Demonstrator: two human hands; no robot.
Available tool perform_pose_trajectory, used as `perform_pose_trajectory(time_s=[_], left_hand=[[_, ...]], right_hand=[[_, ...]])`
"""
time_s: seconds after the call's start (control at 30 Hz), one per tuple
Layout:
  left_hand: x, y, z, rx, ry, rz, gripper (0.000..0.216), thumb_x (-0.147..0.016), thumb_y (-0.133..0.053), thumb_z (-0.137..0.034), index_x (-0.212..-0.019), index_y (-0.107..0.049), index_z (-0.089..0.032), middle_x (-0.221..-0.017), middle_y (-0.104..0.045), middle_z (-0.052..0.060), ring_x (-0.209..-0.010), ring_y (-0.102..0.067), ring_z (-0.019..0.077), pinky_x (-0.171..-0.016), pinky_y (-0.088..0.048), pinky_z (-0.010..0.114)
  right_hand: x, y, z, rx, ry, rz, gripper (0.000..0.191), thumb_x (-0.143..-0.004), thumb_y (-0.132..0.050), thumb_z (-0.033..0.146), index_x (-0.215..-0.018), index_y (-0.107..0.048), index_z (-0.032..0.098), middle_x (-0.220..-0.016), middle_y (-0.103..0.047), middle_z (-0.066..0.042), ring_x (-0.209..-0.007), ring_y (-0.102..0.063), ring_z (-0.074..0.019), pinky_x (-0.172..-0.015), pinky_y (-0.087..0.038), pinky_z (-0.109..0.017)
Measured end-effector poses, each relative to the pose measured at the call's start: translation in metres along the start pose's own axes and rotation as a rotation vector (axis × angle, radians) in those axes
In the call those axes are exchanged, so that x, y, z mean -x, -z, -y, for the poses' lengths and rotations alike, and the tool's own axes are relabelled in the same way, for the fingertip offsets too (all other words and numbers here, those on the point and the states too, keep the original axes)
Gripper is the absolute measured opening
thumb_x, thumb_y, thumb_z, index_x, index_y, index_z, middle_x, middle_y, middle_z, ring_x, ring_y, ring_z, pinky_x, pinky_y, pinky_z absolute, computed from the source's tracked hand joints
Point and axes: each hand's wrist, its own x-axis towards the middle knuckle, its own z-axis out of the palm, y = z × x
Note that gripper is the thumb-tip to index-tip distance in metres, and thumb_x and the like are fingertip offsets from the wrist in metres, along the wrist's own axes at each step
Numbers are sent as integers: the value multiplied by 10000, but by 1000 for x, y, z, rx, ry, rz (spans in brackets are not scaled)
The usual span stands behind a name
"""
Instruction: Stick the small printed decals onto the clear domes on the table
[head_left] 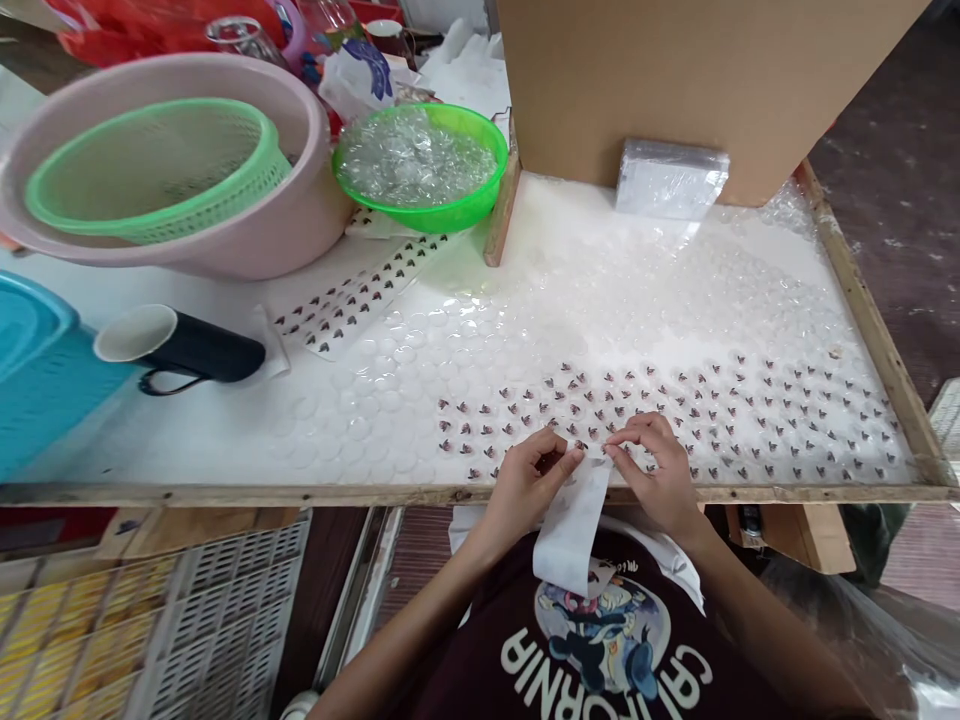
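Observation:
My left hand [529, 478] and my right hand [660, 470] face each other at the table's front edge. Between them a white strip of sticker paper [571, 540] hangs down over the edge toward my shirt. Thumb and forefinger of my left hand pinch its upper left corner, beside a small dark motif. The right thumb and forefinger are pinched at its upper right corner; whether a peeled sticker is also between them is too small to tell. Around both hands lie rows of clear round pieces [697, 412] with small dark-and-red motifs. Plain clear rounds [405, 355] spread to the left.
Sticker sheets [360, 298] lie at left behind a dark mug [202, 345] on its side. Beyond are a pink basin [315, 200] holding a green colander and a green bowl [450, 215] of clear pieces. A cardboard box [675, 80] and wooden rim [862, 300] bound the table.

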Motion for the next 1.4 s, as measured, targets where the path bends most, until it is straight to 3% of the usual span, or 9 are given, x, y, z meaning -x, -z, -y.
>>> perform_pose_trajectory(time_s=[0.1, 0.2, 0.27, 0.47, 0.6, 0.73, 0.83, 1.13, 1.4], left_hand=[[-1, -3, 4, -30, -48, 41, 312, -907, -572, -349, -656, -480, -187, -654, -464, -23, -627, -426, 130, -592, -327, 247], [-1, -6, 7, -58, -86, 69, 317, -918, -557, -348, -655, -482, -188, -657, -481, -17, -635, -445, 134, -605, -338, 249], [-1, -7, 8, -68, -84, 86, 312, -922, -550, -356, -664, -498, -189, -654, -490, -15, -633, -454, 137, -606, -346, 251], [-1, -8, 14, -74, -83, 130, 288, -913, -543, -349, -676, -505, -190, -662, -507, -14, -642, -472, 141, -611, -358, 254], [1, -16, 28, -46, -56, 130, 309, -906, -536, -375, -666, -458, -196, -636, -442, -33, -610, -422, 128, -583, -333, 246], [3, -25, 40, -40, -59, 110, 321, -907, -521, -385, -660, -432, -200, -627, -410, -39, -586, -383, 120, -560, -308, 243], [5, -26, 44, -45, -91, 88, 316, -907, -527, -374, -661, -433, -199, -628, -415, -38, -584, -387, 118, -563, -311, 245], [4, -25, 42, -29, -64, 71, 323, -901, -535, -380, -651, -439, -199, -614, -421, -34, -574, -389, 121, -560, -316, 247], [3, -25, 44, -10, -43, 74, 338, -903, -533, -405, -652, -434, -200, -615, -416, -31, -584, -399, 125, -563, -319, 249]], right_hand=[[-5, 2, 3, -98, -82, -1, 146, -904, -610, 342, -1015, -632, 249, -941, -618, -44, -907, -571, -202, -813, -469, -360], [-8, -2, 7, -249, -155, 173, 356, -868, -643, 308, -1197, -527, 242, -919, -637, -17, -886, -595, -185, -867, -467, -366], [-8, -5, 10, -334, -171, 218, 386, -856, -648, 277, -1203, -483, 238, -861, -629, 5, -857, -603, -177, -876, -468, -367], [-33, 23, 4, -424, -177, 76, 389, -836, -681, 269, -1143, -442, 259, -831, -621, 22, -810, -608, -165, -800, -491, -342], [-81, 51, -35, -291, -206, -105, 480, -772, -710, 318, -1143, -410, 263, -818, -628, 21, -767, -604, -168, -746, -477, -331], [-124, 51, -78, -144, -243, -88, 479, -725, -661, 328, -1118, -401, 240, -776, -626, 21, -752, -610, -173, -755, -462, -337], [-142, 43, -95, -74, -256, -76, 471, -705, -634, 307, -1107, -400, 233, -763, -633, 19, -753, -605, -173, -781, -461, -340], [-155, 34, -99, 91, -287, -25, 445, -717, -564, 189, -1131, -404, 220, -772, -626, 9, -733, -594, -175, -743, -460, -323], [-153, 25, -92, 363, -160, 107, 416, -779, -477, 110, -1182, -443, 205, -805, -593, 0, -730, -568, -175, -832, -424, -352]])
